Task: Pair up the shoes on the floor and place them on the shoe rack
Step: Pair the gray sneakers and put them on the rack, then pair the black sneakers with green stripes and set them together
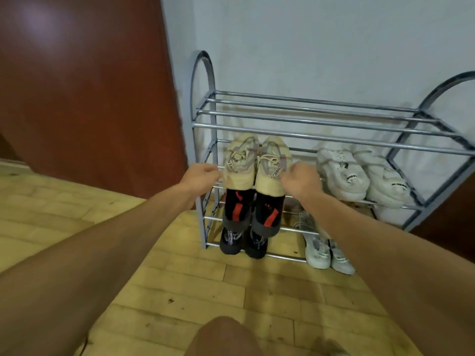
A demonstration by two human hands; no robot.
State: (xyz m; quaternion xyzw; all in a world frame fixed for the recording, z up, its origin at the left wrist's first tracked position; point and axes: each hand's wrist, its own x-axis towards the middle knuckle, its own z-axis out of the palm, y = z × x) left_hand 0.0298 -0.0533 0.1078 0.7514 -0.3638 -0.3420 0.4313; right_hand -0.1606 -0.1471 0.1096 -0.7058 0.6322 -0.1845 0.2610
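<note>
A grey metal shoe rack with several tiers stands against the pale wall. On the left of its second tier sits a pair of beige sneakers, heels toward me. My left hand grips the heel side of the left beige sneaker, and my right hand grips the right one. A white chunky pair rests on the same tier at the right. Below the beige pair is a black-and-red pair, and under that a black pair. A pale mint pair is at the bottom right.
The rack's top tier carries nothing. A brown wooden door is at the left. Yellowish wood-plank floor lies in front of the rack. My knee shows at the bottom edge.
</note>
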